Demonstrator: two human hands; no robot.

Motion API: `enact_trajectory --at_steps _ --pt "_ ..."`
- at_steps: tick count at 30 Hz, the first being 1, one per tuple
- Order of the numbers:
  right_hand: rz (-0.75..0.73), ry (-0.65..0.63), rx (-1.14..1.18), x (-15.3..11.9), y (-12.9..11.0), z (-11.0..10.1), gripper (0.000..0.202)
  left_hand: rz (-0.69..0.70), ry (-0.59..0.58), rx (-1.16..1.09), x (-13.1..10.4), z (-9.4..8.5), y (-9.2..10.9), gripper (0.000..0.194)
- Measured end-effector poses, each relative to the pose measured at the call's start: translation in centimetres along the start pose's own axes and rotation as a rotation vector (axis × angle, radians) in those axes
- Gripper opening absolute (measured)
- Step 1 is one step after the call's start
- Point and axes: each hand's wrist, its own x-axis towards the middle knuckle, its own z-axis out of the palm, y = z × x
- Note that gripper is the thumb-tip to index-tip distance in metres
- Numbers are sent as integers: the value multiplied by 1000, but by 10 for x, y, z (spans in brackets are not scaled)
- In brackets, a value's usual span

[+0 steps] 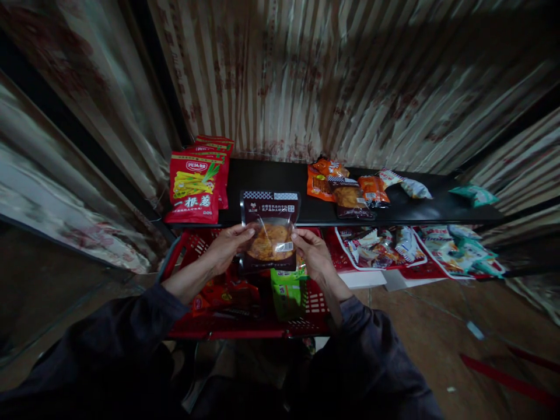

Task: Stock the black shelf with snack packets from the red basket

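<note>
Dark cloth sleeves (376, 344) with soft folds | left hand (225, 248) pinches one side of glossy rectangular brown pouch (269, 233) | right hand (315, 252) pinches its other side | pouch is above red perforated plastic basket (245, 334), near flat black shelf (266, 169)

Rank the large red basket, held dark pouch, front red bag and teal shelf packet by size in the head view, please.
1. Large red basket
2. Held dark pouch and front red bag: too alike to rank surely, the pouch looking nearer the camera
3. Teal shelf packet
</note>
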Motion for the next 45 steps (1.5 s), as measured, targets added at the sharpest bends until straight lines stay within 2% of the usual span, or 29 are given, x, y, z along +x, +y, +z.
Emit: enact_trajectory --at_steps 7,10,14,18,22,24,29,35,37,40,42,45 --pt "-85 62 114 2 3 -1 33 -138 -188 188 -8 0 0 55" --pt "-47 23 82 2 1 -3 35 -96 -139 233 -6 -2 -3 53" --pt "45 -43 68 -2 -1 -4 38 -46 -29 119 3 -5 -3 47" --pt "134 -35 84 -4 3 -5 38 -9 -35 -34 6 -6 -1 37" --pt "154 -35 131 -4 7 -2 37 -4 -43 -130 4 -3 -2 29" --pt "138 -17 148 -4 7 1 36 -9 -75 -166 2 0 -2 35" --pt "106 18 151 -7 3 5 35 -22 -201 -186 -2 2 0 66" --pt "57 25 44 -11 6 6 37 7 -153 -150 -1 2 -3 69" --pt "4 19 -28 -9 11 4 41 16 -155 -146 -1 1 -3 71" --pt "-164 -27 -208 -5 20 -1 52 11 -161 -150 -1 0 -4 76" --pt "-323 -37 -405 -5 23 -4 56 0 -158 -153 -2 0 -3 75" --pt "-627 15 -784 -10 21 -5 51 -9 -150 -163 -4 2 -3 74"
